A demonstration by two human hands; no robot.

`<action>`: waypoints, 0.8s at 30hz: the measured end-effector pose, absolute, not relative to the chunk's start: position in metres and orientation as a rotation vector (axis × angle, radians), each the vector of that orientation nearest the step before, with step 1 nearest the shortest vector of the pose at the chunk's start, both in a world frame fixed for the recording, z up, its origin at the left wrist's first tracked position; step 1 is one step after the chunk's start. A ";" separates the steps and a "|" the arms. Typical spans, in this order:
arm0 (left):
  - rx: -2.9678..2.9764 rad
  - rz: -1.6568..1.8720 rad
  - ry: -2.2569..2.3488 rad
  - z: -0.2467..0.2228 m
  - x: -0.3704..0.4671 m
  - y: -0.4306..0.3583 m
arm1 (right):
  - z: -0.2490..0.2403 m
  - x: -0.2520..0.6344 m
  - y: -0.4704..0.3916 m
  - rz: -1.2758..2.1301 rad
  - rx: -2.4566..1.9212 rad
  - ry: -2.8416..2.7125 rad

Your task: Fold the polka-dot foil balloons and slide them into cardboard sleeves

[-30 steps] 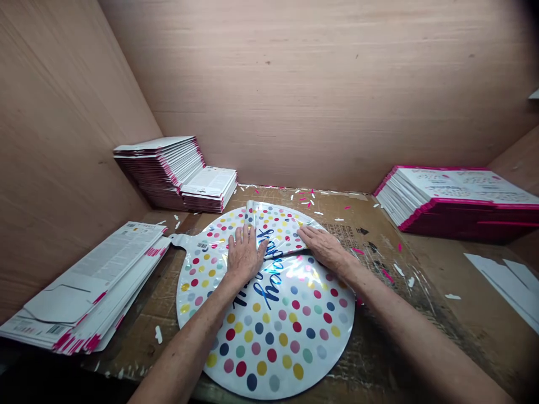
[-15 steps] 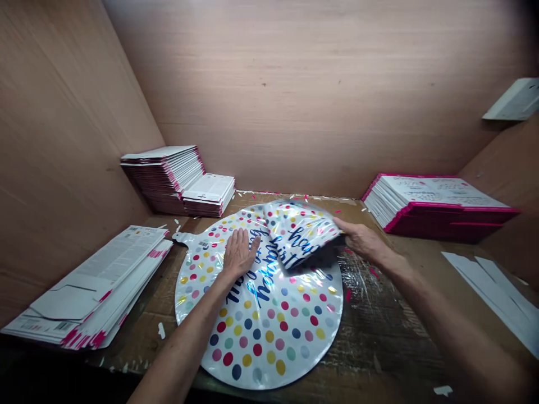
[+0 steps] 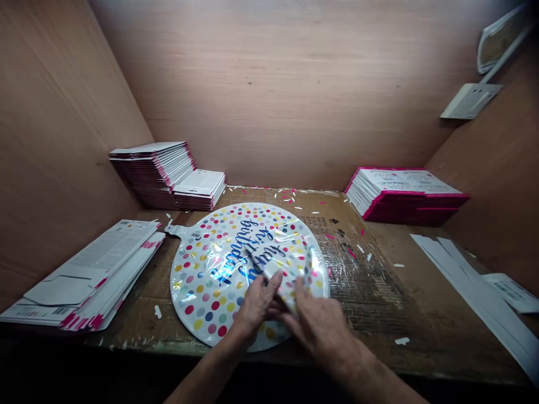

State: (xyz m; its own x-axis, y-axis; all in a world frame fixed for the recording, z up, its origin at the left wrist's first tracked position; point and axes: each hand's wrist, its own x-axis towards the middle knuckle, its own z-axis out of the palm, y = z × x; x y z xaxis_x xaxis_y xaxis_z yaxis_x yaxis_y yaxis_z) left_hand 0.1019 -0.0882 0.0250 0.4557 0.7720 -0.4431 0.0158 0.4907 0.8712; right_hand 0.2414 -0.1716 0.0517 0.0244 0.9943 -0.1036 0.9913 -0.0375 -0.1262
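A round, flat foil balloon point(image 3: 210, 286) printed with coloured dots and blue "happy birthday" lettering lies on the cardboard, its neck to the left. Above its front right part, a folded foil balloon point(image 3: 289, 283) with the same dots is held between my two hands, blurred by motion. My left hand point(image 3: 257, 300) grips its left side, thumb on top. My right hand point(image 3: 320, 320) closes on its right side, the fingers partly smeared. The hands hide the lower right of the flat balloon.
White and pink folded card packs stand in stacks point(image 3: 147, 174) at the back left, with loose cards point(image 3: 92, 269) in front. Another card stack point(image 3: 404, 193) is at the back right. White strips point(image 3: 467, 286) lie at right. Paper scraps dot the cardboard; plywood walls point(image 3: 269, 95) enclose it.
My left hand has left the flat balloon's middle and joined my right hand on the folded balloon, which has come nearer to me. The view has shifted slightly right.
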 end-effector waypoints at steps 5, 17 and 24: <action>0.778 0.727 1.017 0.031 0.057 -0.067 | 0.030 0.245 -0.184 -0.007 -1.306 -2.361; 2.585 0.735 1.079 0.019 -0.020 -0.072 | 0.006 0.261 -0.131 0.098 -1.157 -2.647; 2.234 0.804 1.289 -0.011 -0.026 -0.058 | 0.013 0.245 -0.095 0.540 -1.711 -1.930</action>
State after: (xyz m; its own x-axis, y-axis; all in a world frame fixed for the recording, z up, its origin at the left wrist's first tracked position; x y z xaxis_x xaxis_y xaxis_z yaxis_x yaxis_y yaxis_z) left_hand -0.0263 -0.0578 -0.0111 0.3979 0.8782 0.2653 0.6245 -0.4712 0.6229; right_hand 0.2449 -0.0947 0.0133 -0.0841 0.9908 0.1058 0.7923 0.1308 -0.5959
